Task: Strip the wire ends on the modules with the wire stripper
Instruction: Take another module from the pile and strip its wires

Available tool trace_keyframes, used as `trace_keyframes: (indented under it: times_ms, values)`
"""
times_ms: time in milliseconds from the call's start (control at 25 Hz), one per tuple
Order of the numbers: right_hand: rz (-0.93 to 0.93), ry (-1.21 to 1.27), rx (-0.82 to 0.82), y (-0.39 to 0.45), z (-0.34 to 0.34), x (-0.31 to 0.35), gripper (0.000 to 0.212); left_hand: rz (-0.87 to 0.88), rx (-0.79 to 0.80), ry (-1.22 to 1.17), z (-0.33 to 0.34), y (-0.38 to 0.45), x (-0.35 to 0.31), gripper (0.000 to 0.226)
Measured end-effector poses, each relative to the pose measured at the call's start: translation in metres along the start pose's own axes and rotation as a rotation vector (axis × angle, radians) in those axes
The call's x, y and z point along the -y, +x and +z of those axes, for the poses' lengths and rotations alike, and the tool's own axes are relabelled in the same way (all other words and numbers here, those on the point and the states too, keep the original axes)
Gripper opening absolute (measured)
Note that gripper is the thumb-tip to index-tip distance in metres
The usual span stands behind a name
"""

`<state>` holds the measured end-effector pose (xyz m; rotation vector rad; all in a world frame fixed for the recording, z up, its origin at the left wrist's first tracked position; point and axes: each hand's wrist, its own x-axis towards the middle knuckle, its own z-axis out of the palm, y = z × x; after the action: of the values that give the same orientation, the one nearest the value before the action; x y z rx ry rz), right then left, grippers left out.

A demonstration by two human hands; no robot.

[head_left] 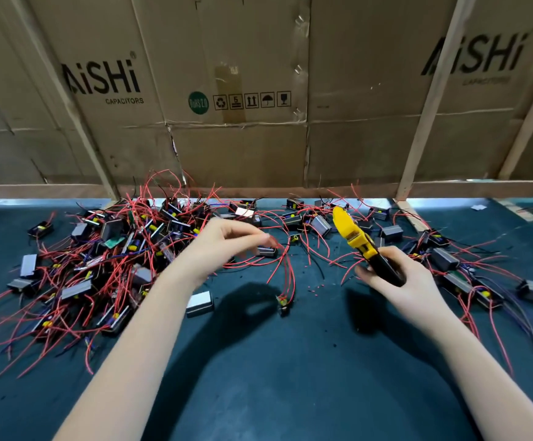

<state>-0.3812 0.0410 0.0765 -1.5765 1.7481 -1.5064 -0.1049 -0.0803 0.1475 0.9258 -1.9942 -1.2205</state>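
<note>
Two bare hands over the desk [290, 393], dark teal mat surface. Right hand [395, 281]: grip clenched round the black handles of the wire stripper [359, 241]; yellow head tilted up and away from the wrist, pointing toward the back of the desk. Stripper held clear of the mat, not touching any wire as far as can be seen.

Left hand [224, 246]: blurred, fingers extended and slightly bent toward the right; fingertips next to a red wire [286, 265] that arcs down to a small module [282, 302] lying on the mat between the two hands. Whether the fingertips pinch that wire cannot be told; grip appears released.

Just beside the left forearm, on the near side, one grey-cased module [199, 303] lies alone. Between the hands, near the stripper grip: scattered red insulation bits [317, 286] on the mat.

Beyond and to the left of the left hand: large tangled pile of modules [106, 249] with long red leads, some blue and black. Right of the right hand: smaller spread of modules [469, 275], looser, leads trailing toward the near edge.

Behind everything: cardboard wall [243, 90] printed "AiSHi CAPACITORS", braced with wooden battens [430, 100].
</note>
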Motion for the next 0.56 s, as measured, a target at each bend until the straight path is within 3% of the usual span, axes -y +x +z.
trace_keyframes:
  times_ms: [120,240,320,400,560]
  values:
    - [-0.005,-0.011,-0.005,0.000,0.000,-0.002,0.031,-0.098,0.082,-0.279,0.021,0.006,0.023,0.015]
    - [0.004,-0.015,-0.014,0.001,0.000,-0.005,0.022,-0.247,-0.055,-0.449,0.036,0.014,0.035,0.023]
    - [0.005,-0.018,-0.020,0.001,0.000,-0.005,0.020,-0.249,-0.098,-0.425,0.043,0.014,0.042,0.020]
    - [-0.002,-0.030,-0.025,0.000,0.000,-0.004,0.020,-0.180,-0.002,-0.309,0.050,0.009,0.046,0.018]
    - [-0.003,-0.058,-0.044,-0.002,0.000,0.000,0.022,-0.262,0.245,-0.249,0.060,0.003,0.043,0.041]
